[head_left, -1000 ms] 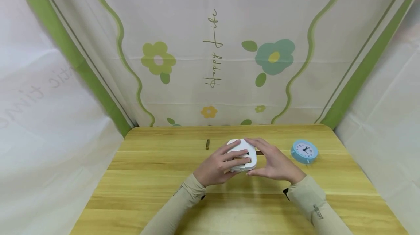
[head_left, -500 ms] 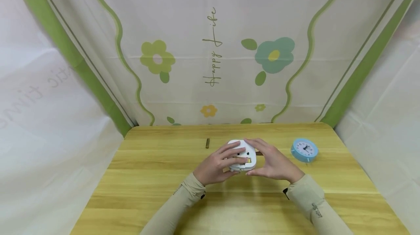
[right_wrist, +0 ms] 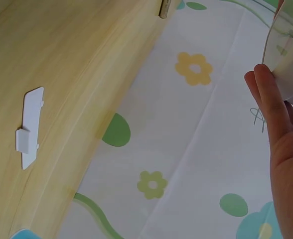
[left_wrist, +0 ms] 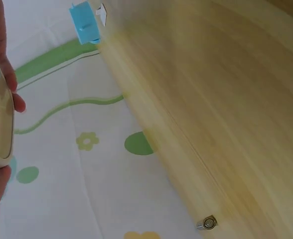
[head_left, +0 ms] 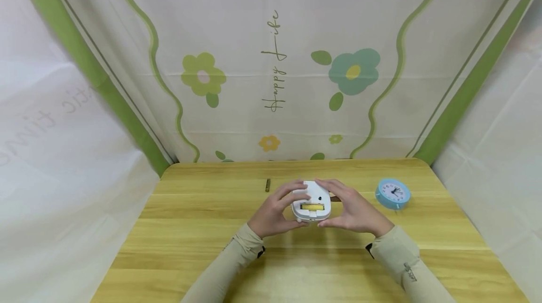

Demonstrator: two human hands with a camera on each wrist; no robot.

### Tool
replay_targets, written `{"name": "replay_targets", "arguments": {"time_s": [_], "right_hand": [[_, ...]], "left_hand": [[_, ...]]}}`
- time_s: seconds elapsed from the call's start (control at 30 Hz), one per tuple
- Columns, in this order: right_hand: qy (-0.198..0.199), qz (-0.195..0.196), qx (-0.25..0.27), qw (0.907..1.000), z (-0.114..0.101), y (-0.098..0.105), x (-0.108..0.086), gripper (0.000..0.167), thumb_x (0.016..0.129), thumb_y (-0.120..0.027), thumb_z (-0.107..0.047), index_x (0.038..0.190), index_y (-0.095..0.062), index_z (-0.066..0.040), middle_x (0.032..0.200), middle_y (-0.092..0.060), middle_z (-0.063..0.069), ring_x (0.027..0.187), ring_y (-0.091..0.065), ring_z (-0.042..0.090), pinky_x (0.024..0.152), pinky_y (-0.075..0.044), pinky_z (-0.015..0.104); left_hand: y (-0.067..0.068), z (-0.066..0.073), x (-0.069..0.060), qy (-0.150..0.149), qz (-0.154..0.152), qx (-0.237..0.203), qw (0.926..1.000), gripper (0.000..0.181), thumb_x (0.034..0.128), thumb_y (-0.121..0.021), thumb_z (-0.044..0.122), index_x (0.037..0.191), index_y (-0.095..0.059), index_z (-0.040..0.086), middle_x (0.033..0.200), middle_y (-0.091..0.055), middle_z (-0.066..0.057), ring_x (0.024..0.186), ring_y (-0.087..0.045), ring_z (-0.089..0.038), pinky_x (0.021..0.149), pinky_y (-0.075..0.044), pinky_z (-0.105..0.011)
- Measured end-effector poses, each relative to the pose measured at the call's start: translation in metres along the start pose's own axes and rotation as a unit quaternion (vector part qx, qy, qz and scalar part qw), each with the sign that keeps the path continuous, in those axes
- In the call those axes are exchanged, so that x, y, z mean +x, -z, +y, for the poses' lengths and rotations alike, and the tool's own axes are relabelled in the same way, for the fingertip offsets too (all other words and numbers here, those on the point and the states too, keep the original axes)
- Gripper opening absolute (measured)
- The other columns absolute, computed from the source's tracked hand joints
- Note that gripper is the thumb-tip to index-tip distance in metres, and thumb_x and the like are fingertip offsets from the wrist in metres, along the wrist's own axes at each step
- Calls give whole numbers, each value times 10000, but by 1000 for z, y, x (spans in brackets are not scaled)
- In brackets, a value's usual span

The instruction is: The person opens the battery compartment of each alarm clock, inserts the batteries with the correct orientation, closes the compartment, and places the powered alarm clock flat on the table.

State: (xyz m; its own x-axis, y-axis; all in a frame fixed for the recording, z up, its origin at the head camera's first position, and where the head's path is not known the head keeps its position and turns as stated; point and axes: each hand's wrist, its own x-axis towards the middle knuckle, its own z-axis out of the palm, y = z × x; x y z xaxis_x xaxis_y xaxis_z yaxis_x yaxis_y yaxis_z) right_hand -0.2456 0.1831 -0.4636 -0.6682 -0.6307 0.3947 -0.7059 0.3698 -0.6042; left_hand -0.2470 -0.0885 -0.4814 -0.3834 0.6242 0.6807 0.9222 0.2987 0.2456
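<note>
Both hands hold a white rounded device [head_left: 312, 192] above the middle of the table, its back turned up. A yellow battery [head_left: 312, 207] lies in the uncovered slot near its lower edge. My left hand [head_left: 277, 211] grips the left side, fingers over the upper back and thumb at the lower edge. My right hand [head_left: 357, 206] grips the right side between fingers and thumb. The right wrist view shows a white battery cover [right_wrist: 32, 127] lying on the table, with a small tab on one side.
A loose battery [head_left: 267, 185] lies on the wooden table [head_left: 203, 237], left of and beyond the device. A light blue alarm clock [head_left: 393, 194] stands at the right. Behind the table hangs a patterned cloth [head_left: 237, 105], with more cloth at both sides.
My left fingers have drawn back leftward off the battery slot, so the yellow battery now shows fully. My right hand keeps its grip and has hardly moved.
</note>
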Motion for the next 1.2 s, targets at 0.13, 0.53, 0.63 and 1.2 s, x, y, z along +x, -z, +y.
{"name": "replay_targets", "arguments": {"time_s": [0.13, 0.53, 0.63, 1.2], "right_hand": [[92, 60, -58, 9999, -1, 0, 0, 1025, 741, -952, -342, 1578, -415, -93, 1454, -554, 63, 1256, -607, 241, 946, -626, 349], [243, 145, -186, 9994, -2, -4, 0, 1028, 721, -964, -313, 1559, -432, -48, 1447, -563, 103, 1255, -612, 293, 941, -629, 360], [244, 174, -148, 9994, -2, -5, 0, 1027, 727, -953, -346, 1558, -433, -43, 1453, -559, 99, 1262, -609, 290, 954, -623, 349], [-1560, -114, -863, 9839, 53, 31, -32, 379, 924, -785, -125, 1279, -691, -31, 1149, -702, 117, 1021, -682, 315, 857, -619, 479]], "left_hand": [[-1, 0, -3, 764, -136, -393, 9962, 1152, 659, -1006, 288, 1580, -357, 47, 1607, -375, -191, 1493, -403, -364, 1215, -415, -399], [-10, 4, -6, 2597, -220, -2710, 9266, 1050, 800, -919, 178, 1627, -272, 153, 1570, -424, -53, 1341, -541, -276, 976, -604, -297], [-11, 3, -6, 2606, -75, -2968, 9187, 1008, 776, -928, 112, 1591, -335, 138, 1518, -458, -60, 1280, -572, -287, 929, -625, -301], [0, 0, -9, 2629, 165, -3035, 9157, 993, 746, -934, 50, 1562, -376, 138, 1483, -471, -87, 1262, -575, -277, 909, -639, -326]]}}
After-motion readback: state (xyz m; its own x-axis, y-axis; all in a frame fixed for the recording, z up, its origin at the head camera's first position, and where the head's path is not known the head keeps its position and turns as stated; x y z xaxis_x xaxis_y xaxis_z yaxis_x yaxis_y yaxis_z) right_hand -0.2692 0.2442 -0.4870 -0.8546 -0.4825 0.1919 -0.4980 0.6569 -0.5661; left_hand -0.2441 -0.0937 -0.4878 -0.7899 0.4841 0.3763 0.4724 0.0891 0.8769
